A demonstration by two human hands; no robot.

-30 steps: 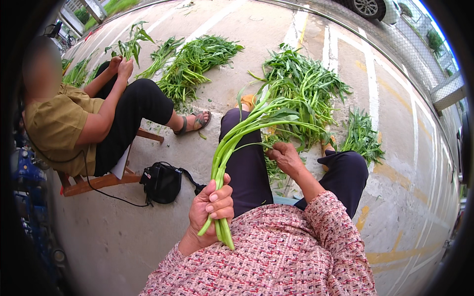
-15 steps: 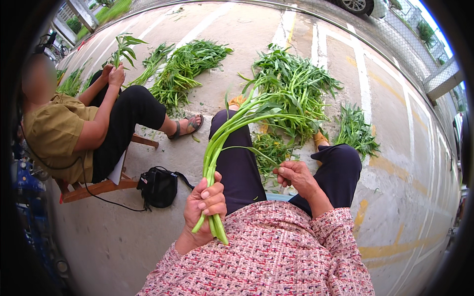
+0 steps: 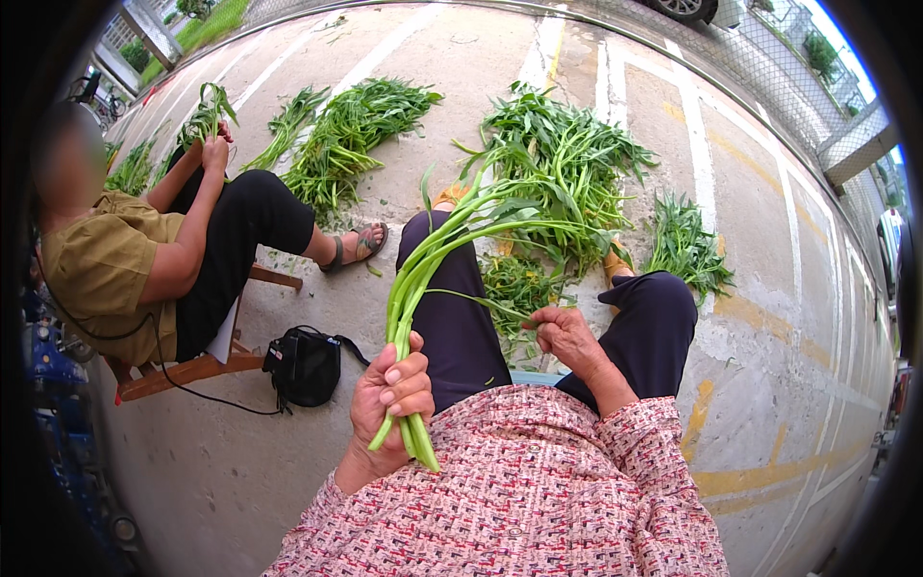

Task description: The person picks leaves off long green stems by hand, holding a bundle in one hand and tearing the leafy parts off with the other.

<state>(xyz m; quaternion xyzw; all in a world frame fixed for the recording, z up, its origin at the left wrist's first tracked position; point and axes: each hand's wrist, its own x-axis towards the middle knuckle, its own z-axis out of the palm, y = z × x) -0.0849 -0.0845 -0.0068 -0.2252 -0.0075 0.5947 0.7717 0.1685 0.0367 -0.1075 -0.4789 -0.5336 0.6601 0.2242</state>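
Observation:
My left hand (image 3: 389,394) grips a bunch of long green leafy stalks (image 3: 437,255) near their cut ends, the leaves pointing away over my left knee. My right hand (image 3: 564,337) pinches a thin side stem (image 3: 476,300) that runs from the bunch toward it. I sit with both legs in dark trousers (image 3: 452,308) apart. A big heap of the same greens (image 3: 558,173) lies on the concrete in front of my knees.
A person in an olive top (image 3: 106,269) sits at left on a low wooden stool (image 3: 183,370), holding greens up. A black bag (image 3: 303,365) lies beside the stool. More green piles (image 3: 351,135) and a smaller pile (image 3: 685,245) lie on the painted concrete.
My left hand has shifted the bunch slightly lower and left. My right hand has drawn back from the bunch, pulling a thin stem. The other person lifted their greens higher.

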